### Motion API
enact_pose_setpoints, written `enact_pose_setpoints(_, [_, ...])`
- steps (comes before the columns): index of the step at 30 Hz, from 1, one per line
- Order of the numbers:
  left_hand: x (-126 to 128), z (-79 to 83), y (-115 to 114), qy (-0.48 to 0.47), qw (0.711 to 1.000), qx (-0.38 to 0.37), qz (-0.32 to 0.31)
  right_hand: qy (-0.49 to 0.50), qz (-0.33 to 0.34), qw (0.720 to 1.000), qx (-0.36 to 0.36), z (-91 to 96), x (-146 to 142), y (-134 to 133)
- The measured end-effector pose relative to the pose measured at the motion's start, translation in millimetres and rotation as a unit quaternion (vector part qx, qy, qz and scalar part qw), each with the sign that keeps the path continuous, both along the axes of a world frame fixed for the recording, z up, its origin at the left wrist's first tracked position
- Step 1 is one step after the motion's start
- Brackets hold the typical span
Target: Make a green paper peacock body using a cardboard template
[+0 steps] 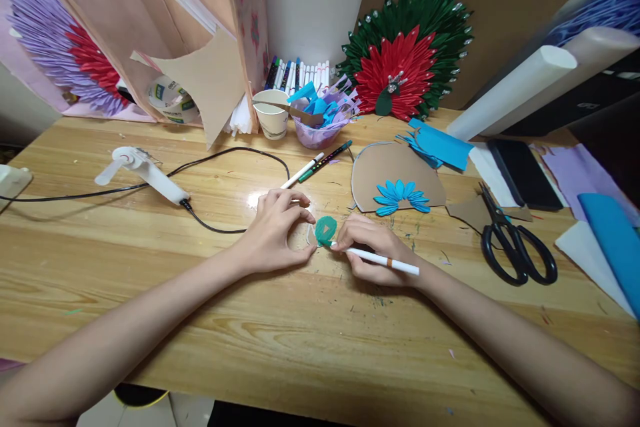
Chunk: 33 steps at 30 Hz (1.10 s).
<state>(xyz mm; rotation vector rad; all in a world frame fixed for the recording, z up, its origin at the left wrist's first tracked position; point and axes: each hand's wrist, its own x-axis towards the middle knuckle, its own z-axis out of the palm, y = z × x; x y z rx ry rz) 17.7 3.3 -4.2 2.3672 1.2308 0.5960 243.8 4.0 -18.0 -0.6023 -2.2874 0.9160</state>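
A small cardboard cutout [326, 229], mostly coloured green with a bare brown patch in its middle, lies on the wooden table. My left hand [280, 230] pinches its left edge between thumb and fingers. In my right hand [373, 247] is a white marker [395, 263] with a brown band, its tip at the cutout's lower right edge. Beyond my hands lie a capped-looking white marker [303, 171] and a dark green marker [325, 161]. To the right is a larger rounded cardboard piece [365, 177] with blue paper petals [401, 197] along its lower edge.
Black-handled scissors [517, 247] and a phone [525, 173] lie at the right. A white glue gun [150, 173] with a black cord is at the left. Behind stand a paper cup [273, 123], a bowl of paper scraps [320, 135] and a red-green paper fan [410, 60].
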Motion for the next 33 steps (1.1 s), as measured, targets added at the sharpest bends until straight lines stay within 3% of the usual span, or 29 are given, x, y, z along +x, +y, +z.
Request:
enact_pose_setpoints(5, [0.3,0.1,0.6,0.003,1.000,0.002,0.002,0.002,0.017,1.000,-0.010,0.4,-0.4,-0.1])
enact_pose_setpoints(14, [-0.2,0.3,0.1,0.001,1.000,0.003,0.000,0.005,-0.020,0.998,-0.057,3.4,2.3,1.1])
enact_pose_setpoints(33, [0.6,0.8,0.1,-0.001,1.000,0.000,0.000,-0.007,-0.026,0.992,-0.121,3.5,3.3,2.0])
